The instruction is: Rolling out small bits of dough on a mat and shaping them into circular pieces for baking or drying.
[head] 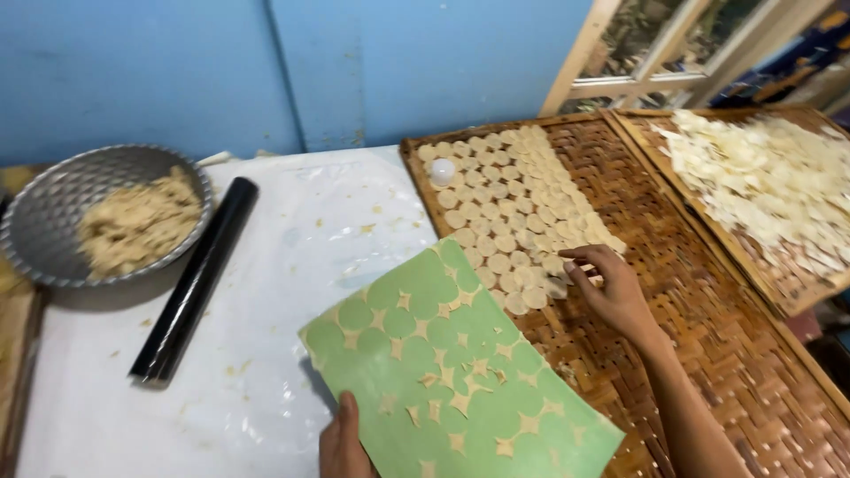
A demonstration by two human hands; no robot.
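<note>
The left hand (343, 443) grips the near edge of the green board (460, 372), thumb on top, tilting it over the woven tray (708, 301). The right hand (611, 288), fingers loosely apart, sets a dough round (556, 288) at the end of the rows on that tray. Best to lay each round just touching its neighbours, never overlapping.

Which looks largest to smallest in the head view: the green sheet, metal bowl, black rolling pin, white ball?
1. Green sheet, though nearest the camera.
2. Metal bowl, partly cut off.
3. Black rolling pin.
4. White ball, clearly smallest.
</note>
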